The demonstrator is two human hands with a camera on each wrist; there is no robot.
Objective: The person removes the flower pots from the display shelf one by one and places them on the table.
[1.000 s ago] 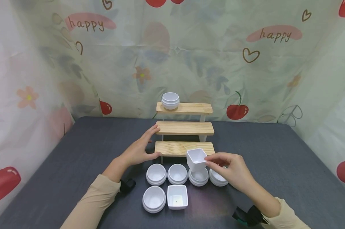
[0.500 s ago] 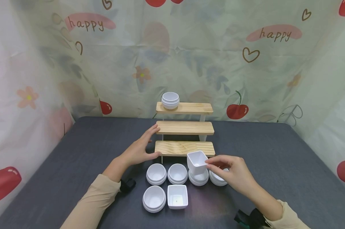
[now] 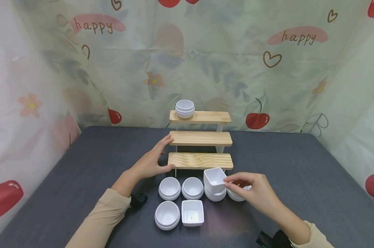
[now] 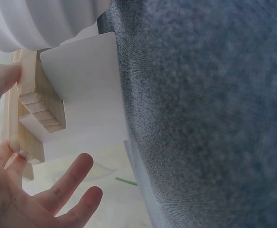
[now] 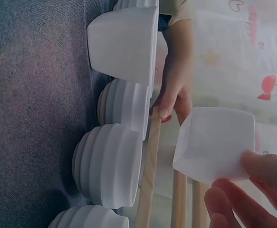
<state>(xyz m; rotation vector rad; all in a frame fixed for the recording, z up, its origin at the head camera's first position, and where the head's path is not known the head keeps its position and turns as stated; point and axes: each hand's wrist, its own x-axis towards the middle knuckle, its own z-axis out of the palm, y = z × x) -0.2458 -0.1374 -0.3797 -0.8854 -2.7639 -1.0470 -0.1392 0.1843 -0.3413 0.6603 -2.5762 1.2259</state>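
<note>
My right hand (image 3: pixel 255 191) pinches a small white square bowl (image 3: pixel 214 179) at its right side between thumb and fingers. The bowl hangs in front of the lowest wooden step and above a round white bowl (image 3: pixel 215 197); the right wrist view shows its smooth underside (image 5: pixel 216 142). My left hand (image 3: pixel 148 162) rests against the left end of a three-step wooden stand (image 3: pixel 200 161). Its thumb touches the lowest step and its fingertips the middle one, while other fingers extend free in the left wrist view.
A round bowl (image 3: pixel 185 109) stands on the top step at the left. Several ridged round bowls (image 3: pixel 169 188) line up before the stand. Nearer sit another round bowl (image 3: pixel 167 215) and a square bowl (image 3: pixel 192 213). A patterned curtain (image 3: pixel 193 69) hangs behind the dark table (image 3: pixel 286 165).
My right hand has lowered the square bowl slightly toward me, away from the front of the lowest step. The left hand and the stand keep their places.
</note>
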